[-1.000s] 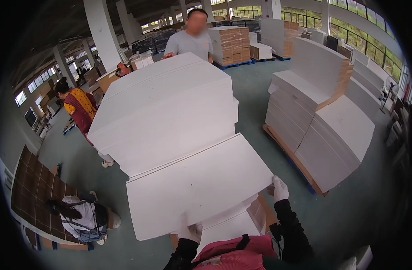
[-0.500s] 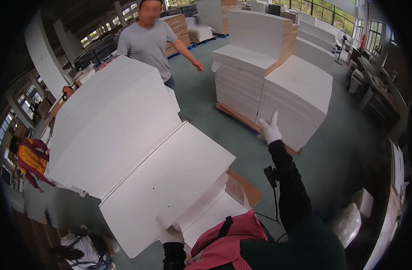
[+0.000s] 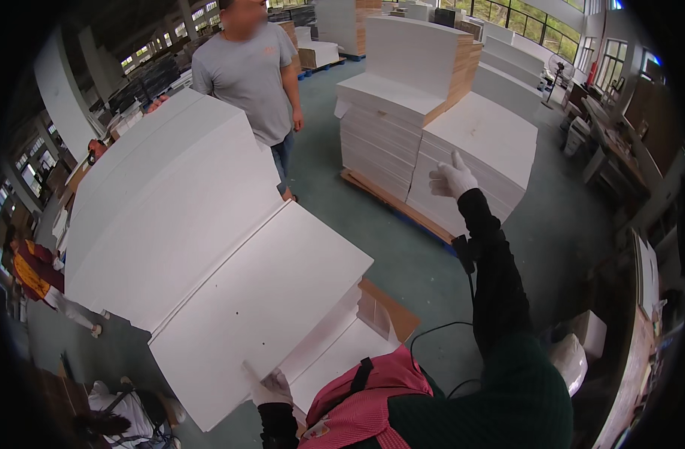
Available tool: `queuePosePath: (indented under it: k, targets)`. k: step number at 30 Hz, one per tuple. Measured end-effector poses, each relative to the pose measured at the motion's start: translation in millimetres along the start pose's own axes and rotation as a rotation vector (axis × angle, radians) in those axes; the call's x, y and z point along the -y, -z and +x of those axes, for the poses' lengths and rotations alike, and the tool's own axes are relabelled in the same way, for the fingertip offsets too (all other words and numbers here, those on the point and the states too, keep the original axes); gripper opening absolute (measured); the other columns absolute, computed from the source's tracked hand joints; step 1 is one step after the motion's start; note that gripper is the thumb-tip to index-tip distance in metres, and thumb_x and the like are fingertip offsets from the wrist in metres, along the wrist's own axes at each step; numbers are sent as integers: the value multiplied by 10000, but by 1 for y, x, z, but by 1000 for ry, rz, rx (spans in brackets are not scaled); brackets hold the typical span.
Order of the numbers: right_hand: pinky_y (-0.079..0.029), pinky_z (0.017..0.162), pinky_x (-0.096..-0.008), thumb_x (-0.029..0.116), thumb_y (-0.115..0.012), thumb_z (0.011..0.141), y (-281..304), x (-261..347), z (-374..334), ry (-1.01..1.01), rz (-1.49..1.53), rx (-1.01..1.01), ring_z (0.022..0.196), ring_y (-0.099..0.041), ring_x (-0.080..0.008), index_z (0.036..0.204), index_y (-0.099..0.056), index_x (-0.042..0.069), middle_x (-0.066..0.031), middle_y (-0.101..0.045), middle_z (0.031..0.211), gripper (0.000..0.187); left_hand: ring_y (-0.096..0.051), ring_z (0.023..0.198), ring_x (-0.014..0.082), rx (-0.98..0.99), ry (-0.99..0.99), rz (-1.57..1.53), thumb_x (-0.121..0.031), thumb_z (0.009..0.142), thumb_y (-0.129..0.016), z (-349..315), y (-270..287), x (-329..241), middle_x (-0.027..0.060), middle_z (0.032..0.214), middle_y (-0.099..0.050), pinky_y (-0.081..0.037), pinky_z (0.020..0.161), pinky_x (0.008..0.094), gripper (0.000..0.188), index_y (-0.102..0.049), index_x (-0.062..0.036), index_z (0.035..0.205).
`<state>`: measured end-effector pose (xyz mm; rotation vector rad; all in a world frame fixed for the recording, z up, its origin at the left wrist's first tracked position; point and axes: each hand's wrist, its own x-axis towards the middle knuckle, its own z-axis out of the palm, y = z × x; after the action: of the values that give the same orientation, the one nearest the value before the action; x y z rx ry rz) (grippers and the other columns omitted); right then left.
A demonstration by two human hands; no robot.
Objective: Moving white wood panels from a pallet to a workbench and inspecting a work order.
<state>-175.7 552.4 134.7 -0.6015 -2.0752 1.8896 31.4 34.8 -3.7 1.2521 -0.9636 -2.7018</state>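
A large white board [image 3: 275, 277] with a few small dark holes lies on a pile in front of me. It sits beside a taller stack of white boards [image 3: 170, 187] on the left. At the board's near edge is my gloved left hand [image 3: 274, 388], its fingers closed on that edge and partly hidden. My right hand [image 3: 453, 178], in a white glove, is held out in the air at the far right. Nothing is in it, and its fingers are apart. Behind it stands another stack of white boards [image 3: 473, 142] on a pallet.
A person in a grey shirt [image 3: 245, 82] stands beyond the left stack. Another person in dark red and yellow [image 3: 35, 269] is at far left, and one crouches at lower left [image 3: 125, 411]. A brown cardboard piece [image 3: 393, 310] lies beside the pile. A workbench [image 3: 619, 142] lines the right side.
My right hand has risen slightly, its fingers now turned more to the left. The person in grey has lowered an arm. The view has shifted a little; my left hand stays at the board's edge.
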Motion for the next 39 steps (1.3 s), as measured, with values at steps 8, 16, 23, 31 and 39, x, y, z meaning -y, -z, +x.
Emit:
queuePosePath:
  k: [8,16,23,31,39]
  targets:
    - [-504,739,-307,439,-540,899,-127,-118,-60,46,-359,343,871,-604,-159,1301,-512,62,-81,-624,1020,551,-557,943,198,-44,26,31,-567,822,-601,5,26,-9,62,1053,-576,-514,775,310,596,-512,-93,1172]
    - [-486,843,-468,591,-555,833,-162,-147,-171,-647,600,-16,1142,-507,-329,1392,-231,-56,-257,-382,1330,914,-486,1166,310,-83,-123,-140,-508,845,-592,-2,56,-43,150,1242,-485,-468,952,450,655,-437,-31,1267]
    - [-579,739,-480,409,-536,903,-210,-124,-204,-532,641,581,966,-632,-355,1321,-300,23,-228,-550,1149,616,-494,1176,332,-5,-138,13,-529,866,-557,2,53,-59,181,1262,-488,-461,963,463,692,-425,19,1267]
    - [-604,640,-454,424,-585,871,-276,-111,-171,-715,315,559,807,-651,-389,1241,-375,-32,-286,-556,1029,624,-470,1187,384,-36,-46,107,-574,854,-544,67,60,-120,243,1276,-452,-472,941,480,787,-370,43,1310]
    - [-586,676,-491,447,-608,846,-250,-112,-142,-916,323,762,828,-646,-405,1213,-397,-103,-332,-558,1035,693,-532,1120,364,13,139,280,-570,898,-461,55,54,-128,263,1248,-478,-530,879,389,746,-369,52,1299]
